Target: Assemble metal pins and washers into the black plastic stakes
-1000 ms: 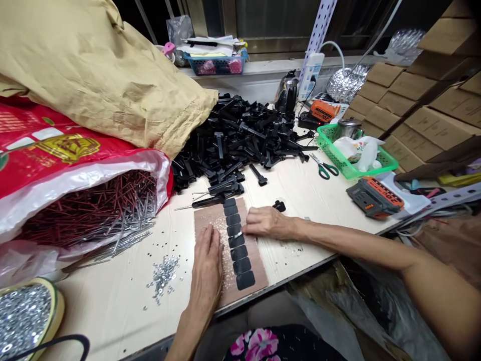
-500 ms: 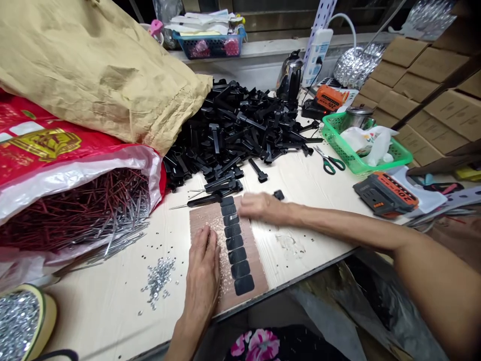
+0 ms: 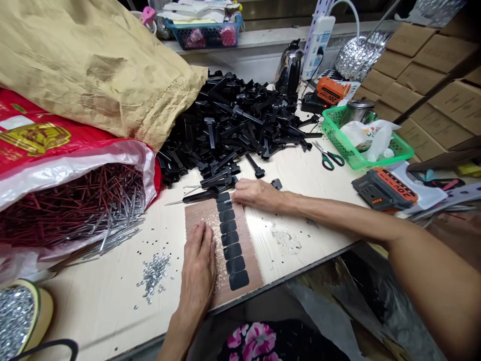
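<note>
A row of rounded black pieces (image 3: 231, 236) lies end to end on a reddish-brown board (image 3: 251, 260), with pale crumbs scattered beside it. My left hand (image 3: 198, 265) rests flat on the board's left side, fingers stretched out. At the far end of the row, my right hand (image 3: 259, 194) has its fingers pinched together over the second piece. Whatever is between those fingertips is hidden. Just left of the row's far end lies a black-handled tool with a thin metal shaft (image 3: 195, 196). A small black part (image 3: 276, 184) sits behind my right hand.
A large heap of black plastic parts (image 3: 240, 120) covers the back. Left, a red bag (image 3: 112, 145) spills metal rods. Small silver pieces (image 3: 153, 275) lie near a yellow tub (image 3: 44, 316). Scissors (image 3: 328, 158), a green basket (image 3: 356, 160) and a battery pack (image 3: 385, 188) are at right.
My right hand has shifted slightly toward the far end of the row and is less blurred. My left hand stays on the board. The whole view has shifted a little.
</note>
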A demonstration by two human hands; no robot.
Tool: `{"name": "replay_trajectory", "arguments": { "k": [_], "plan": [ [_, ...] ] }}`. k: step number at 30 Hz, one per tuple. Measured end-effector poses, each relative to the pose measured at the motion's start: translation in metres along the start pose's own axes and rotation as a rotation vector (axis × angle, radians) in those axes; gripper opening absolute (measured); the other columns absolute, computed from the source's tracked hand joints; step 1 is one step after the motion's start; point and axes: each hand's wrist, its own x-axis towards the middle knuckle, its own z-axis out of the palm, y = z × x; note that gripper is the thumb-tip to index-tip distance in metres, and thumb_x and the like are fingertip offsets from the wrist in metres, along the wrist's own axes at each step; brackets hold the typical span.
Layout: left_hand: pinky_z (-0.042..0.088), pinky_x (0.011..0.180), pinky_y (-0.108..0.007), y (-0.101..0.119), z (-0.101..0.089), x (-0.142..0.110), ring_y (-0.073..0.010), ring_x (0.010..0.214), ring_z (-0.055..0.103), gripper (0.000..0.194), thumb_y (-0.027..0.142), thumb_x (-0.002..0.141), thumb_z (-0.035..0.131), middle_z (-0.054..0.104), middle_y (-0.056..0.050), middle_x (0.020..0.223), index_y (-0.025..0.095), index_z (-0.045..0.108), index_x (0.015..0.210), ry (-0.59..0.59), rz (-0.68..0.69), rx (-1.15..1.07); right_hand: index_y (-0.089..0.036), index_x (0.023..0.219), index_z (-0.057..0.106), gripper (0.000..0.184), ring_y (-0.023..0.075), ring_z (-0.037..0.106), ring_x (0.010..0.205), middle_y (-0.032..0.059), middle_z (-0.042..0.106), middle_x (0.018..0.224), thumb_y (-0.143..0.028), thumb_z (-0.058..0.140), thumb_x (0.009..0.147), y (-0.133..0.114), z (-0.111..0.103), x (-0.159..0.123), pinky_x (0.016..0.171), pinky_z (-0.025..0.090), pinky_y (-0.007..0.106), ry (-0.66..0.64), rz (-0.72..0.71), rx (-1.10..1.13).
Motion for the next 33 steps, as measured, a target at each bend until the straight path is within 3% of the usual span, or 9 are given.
{"name": "replay_trajectory", "arguments": {
  "k": [4, 8, 12, 17, 20, 22, 26, 30, 33],
  "plan": [
    [0.037, 0.107, -0.051, 0.001, 0.0, 0.001, -0.0299, 0.135, 0.036, 0.045, 0.016, 0.091, 0.045, 0.044, -0.016, 0.142, 0.017, 0.045, 0.136, 0.011, 0.006, -0.004, -0.016, 0.085, 0.054, 0.024, 0.0112, 0.047, 0.076, 0.0002, 0.052, 0.08, -0.015, 0.034, 0.098, -0.001, 0.002, 0.0, 0.056, 0.046, 0.02, -0.03, -0.172, 0.004],
    [0.037, 0.108, -0.05, 0.002, 0.0, 0.002, -0.0294, 0.134, 0.037, 0.042, 0.018, 0.092, 0.044, 0.045, -0.016, 0.142, 0.016, 0.048, 0.134, 0.011, -0.011, -0.005, -0.014, 0.087, 0.054, 0.027, 0.0112, 0.047, 0.075, 0.0014, 0.051, 0.08, -0.015, 0.03, 0.1, 0.009, 0.003, 0.004, 0.061, 0.047, 0.023, 0.081, 0.004, -0.031],
    [0.036, 0.109, -0.048, 0.002, 0.0, 0.001, -0.0288, 0.135, 0.037, 0.042, 0.018, 0.092, 0.044, 0.044, -0.016, 0.142, 0.014, 0.049, 0.133, 0.007, -0.018, -0.007, -0.014, 0.085, 0.055, 0.025, 0.012, 0.047, 0.079, 0.0025, 0.054, 0.083, -0.012, 0.034, 0.098, 0.015, 0.007, 0.004, 0.063, 0.045, 0.023, 0.047, -0.06, -0.049],
    [0.037, 0.108, -0.049, 0.004, 0.0, 0.001, -0.0285, 0.135, 0.037, 0.041, 0.02, 0.093, 0.043, 0.045, -0.016, 0.142, 0.016, 0.049, 0.132, 0.012, -0.035, -0.013, -0.014, 0.083, 0.056, 0.024, 0.0121, 0.047, 0.078, 0.002, 0.054, 0.08, -0.009, 0.037, 0.096, -0.007, 0.013, -0.001, 0.06, 0.044, 0.022, 0.044, -0.119, -0.071],
    [0.037, 0.107, -0.051, 0.003, 0.001, 0.001, -0.0289, 0.135, 0.037, 0.041, 0.021, 0.093, 0.043, 0.045, -0.016, 0.142, 0.016, 0.049, 0.133, 0.021, -0.04, -0.03, -0.015, 0.088, 0.057, 0.022, 0.0119, 0.049, 0.079, 0.0017, 0.055, 0.081, -0.008, 0.038, 0.096, -0.021, 0.014, -0.011, 0.057, 0.043, 0.021, -0.02, -0.249, -0.033],
    [0.037, 0.108, -0.05, 0.001, 0.001, -0.001, -0.0286, 0.135, 0.036, 0.041, 0.022, 0.093, 0.042, 0.045, -0.016, 0.142, 0.016, 0.049, 0.133, 0.014, -0.051, -0.035, -0.015, 0.092, 0.058, 0.02, 0.0117, 0.051, 0.078, 0.0022, 0.056, 0.082, -0.012, 0.039, 0.097, -0.021, 0.013, -0.024, 0.059, 0.045, 0.022, 0.025, -0.176, 0.02],
    [0.037, 0.108, -0.049, -0.001, 0.004, -0.007, -0.0269, 0.136, 0.034, 0.042, 0.021, 0.094, 0.039, 0.044, -0.015, 0.143, 0.017, 0.047, 0.135, -0.003, -0.085, -0.065, -0.017, 0.094, 0.061, 0.018, 0.0146, 0.054, 0.075, 0.0062, 0.058, 0.081, -0.02, 0.044, 0.097, 0.002, 0.007, -0.062, 0.064, 0.047, 0.028, 0.192, 0.237, -0.026],
    [0.039, 0.107, -0.047, 0.006, 0.002, -0.007, -0.0257, 0.136, 0.036, 0.043, 0.018, 0.095, 0.035, 0.043, -0.016, 0.144, 0.015, 0.045, 0.137, 0.008, -0.101, -0.118, -0.021, 0.093, 0.063, 0.012, 0.0191, 0.055, 0.078, 0.0097, 0.063, 0.081, -0.025, 0.052, 0.093, 0.011, -0.006, -0.076, 0.069, 0.043, 0.036, 0.199, 0.218, -0.146],
    [0.042, 0.104, -0.044, 0.011, -0.014, -0.008, -0.0232, 0.13, 0.043, 0.041, 0.021, 0.095, 0.037, 0.047, -0.013, 0.14, 0.019, 0.047, 0.135, 0.074, -0.125, -0.156, -0.022, 0.094, 0.063, 0.014, 0.022, 0.055, 0.084, 0.0094, 0.066, 0.088, -0.032, 0.054, 0.092, -0.001, -0.014, -0.039, 0.077, 0.039, 0.041, 0.263, 0.185, -0.29]
  ]
}}
